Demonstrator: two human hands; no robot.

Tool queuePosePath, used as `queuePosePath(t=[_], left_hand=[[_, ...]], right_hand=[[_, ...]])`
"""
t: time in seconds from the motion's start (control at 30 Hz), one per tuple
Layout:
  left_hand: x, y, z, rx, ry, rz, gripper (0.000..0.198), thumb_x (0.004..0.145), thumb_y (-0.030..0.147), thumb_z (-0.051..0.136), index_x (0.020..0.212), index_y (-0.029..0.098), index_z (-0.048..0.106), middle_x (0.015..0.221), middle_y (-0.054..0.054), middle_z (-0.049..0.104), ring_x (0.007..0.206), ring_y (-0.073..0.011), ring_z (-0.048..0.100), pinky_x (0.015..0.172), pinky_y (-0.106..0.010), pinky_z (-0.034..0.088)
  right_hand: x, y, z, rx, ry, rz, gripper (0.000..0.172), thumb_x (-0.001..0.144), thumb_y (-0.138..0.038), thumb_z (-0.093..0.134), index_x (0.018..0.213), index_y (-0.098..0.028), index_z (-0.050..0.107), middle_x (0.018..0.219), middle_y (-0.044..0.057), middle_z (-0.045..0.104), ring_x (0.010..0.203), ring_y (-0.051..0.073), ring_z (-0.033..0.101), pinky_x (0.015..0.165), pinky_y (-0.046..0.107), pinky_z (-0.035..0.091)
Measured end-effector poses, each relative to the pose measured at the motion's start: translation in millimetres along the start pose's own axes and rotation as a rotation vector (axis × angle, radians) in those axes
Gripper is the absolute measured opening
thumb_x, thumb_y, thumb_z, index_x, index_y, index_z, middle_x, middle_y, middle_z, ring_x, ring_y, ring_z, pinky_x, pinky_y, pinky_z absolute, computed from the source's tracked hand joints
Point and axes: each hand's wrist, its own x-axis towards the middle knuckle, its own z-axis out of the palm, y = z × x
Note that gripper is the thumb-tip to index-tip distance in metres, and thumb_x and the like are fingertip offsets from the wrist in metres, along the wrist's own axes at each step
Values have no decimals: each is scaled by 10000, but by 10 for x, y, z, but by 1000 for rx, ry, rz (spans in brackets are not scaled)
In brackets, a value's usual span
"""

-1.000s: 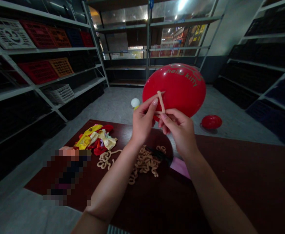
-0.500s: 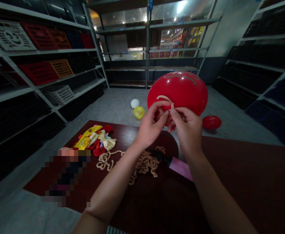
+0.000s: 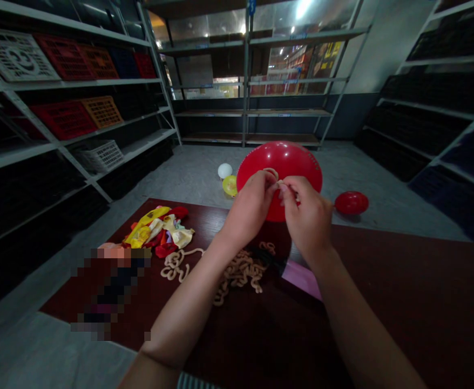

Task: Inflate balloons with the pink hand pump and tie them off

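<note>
Nearest the viewer, a dark brown table [image 3: 403, 292] spreads beneath both forearms, with a heap of beige cords [image 3: 245, 270] between them and a pink-and-black object [image 3: 302, 279] just beside the heap, near the right forearm. Off to the left lie limp deflated balloons [image 3: 156, 229], apart from the fingers. Above the table's far side, the left hand [image 3: 253, 202] and the right hand [image 3: 307, 213] come together, thumbs and fingers closed, pinching one beige cord [image 3: 271, 173] between them at the fingertips; its curved end stands out above the left fingers, in front of the balloon. That inflated red balloon [image 3: 279, 156] sits directly beyond the grip, its round body rising above and behind both hands; whether the fingers also hold its neck cannot be told, since they hide it. Farther off, on the grey floor [image 3: 188, 167], rest a smaller red balloon [image 3: 352, 203] to the right, then a yellow balloon [image 3: 229, 185] and a white balloon [image 3: 224, 171], before the metal shelves [image 3: 208, 113].
</note>
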Motion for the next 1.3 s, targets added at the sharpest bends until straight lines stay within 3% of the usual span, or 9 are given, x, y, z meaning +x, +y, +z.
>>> queuePosePath(t=[0.17,0.37,0.5,0.63,0.8,1.1,1.3], left_hand=[[33,-46,-61,-236,-12,-100,74,953,180,490,879,178,499,970,-64,623,884,-144,575,827,-293,453],[43,-72,-144,-462,-171,-207,125,957,229,482,860,166,531,902,-41,581,783,-125,538,716,-257,456],[58,-87,-106,-541,-64,-215,68,934,210,538,891,176,498,881,-25,583,712,-102,522,661,-237,437],[60,-75,-65,-488,117,-111,174,893,210,631,997,207,492,869,-4,597,650,-92,498,634,-243,414],[24,-58,-44,-440,8,-6,106,932,249,588,1019,195,560,889,-21,596,742,-111,529,701,-261,429],[16,-64,-34,-491,13,-29,93,925,262,606,978,203,556,813,-10,575,704,-110,531,673,-263,433],[13,-13,-58,-403,5,-81,75,932,257,577,971,203,543,894,-27,615,726,-107,548,694,-259,446]], right_hand=[[-5,26,-11,-39,-48,-94,164,969,-246,462,962,-209,622,862,30,721,762,143,669,675,255,462],[-1,-7,-43,58,-64,-86,166,952,-246,502,968,-213,663,886,31,730,733,137,665,683,263,481],[-10,-85,-8,324,-22,145,120,912,-286,574,931,-217,671,736,-15,680,553,95,604,554,238,475],[10,-154,32,786,-113,462,156,866,-351,630,900,-202,658,625,-54,586,399,64,498,375,214,385],[67,-147,12,1097,-74,678,119,784,-295,702,844,-194,685,607,-64,537,375,35,417,323,197,281],[90,-190,-19,1208,-93,718,91,759,-262,711,821,-198,690,603,-62,516,416,34,387,354,203,256],[67,-173,20,1158,-99,710,122,763,-303,713,832,-213,668,610,-64,496,430,43,392,351,205,261]])
